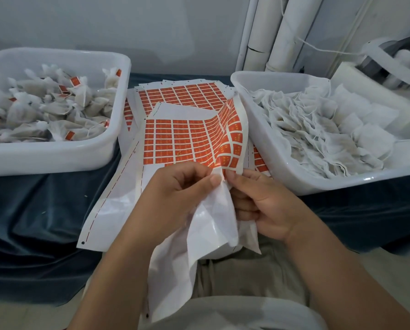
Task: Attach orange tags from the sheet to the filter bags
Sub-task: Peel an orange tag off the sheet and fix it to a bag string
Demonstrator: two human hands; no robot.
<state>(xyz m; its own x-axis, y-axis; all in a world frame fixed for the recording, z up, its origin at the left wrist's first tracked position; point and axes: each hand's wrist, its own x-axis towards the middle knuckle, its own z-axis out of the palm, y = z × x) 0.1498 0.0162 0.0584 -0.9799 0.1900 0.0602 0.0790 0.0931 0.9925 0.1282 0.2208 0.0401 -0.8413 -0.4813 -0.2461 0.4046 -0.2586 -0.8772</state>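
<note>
1. Pinching the near edge of the sheet (175,139), both hands meet just above the person's lap (247,275). The left hand (175,189) has its thumb and forefinger closed on the paper. The right hand (266,203) has curled fingers gripping the same edge from the other side. Their fingertips almost touch.
2. A loose white backing flap (206,222) hangs down between the hands toward the lap.
3. The sheet lies straight ahead of the hands, its long axis running away from the person. Rows of orange tags (166,141) cover its far half. Its right-hand side curls upward just beyond the pinch.
4. The key relation, as I judge it: the tags sit directly beyond the fingertips, so either hand reaches them equally. The untagged filter bags (318,132) lie to the right, nearer the right hand.
5. Those bags fill the right tub (342,183), which is white and tilted. The left tub (44,158) holds tagged filter bags (51,108), well apart from the hands.
6. Both tubs and the sheet rest on a bench (32,210) draped in dark blue cloth.
7. Behind the sheet lies a stack of further sheets (187,91).
8. Farthest back are a pale wall (127,25), white pipes (278,32) and, at far right, a device (394,58) too blurred to identify.
</note>
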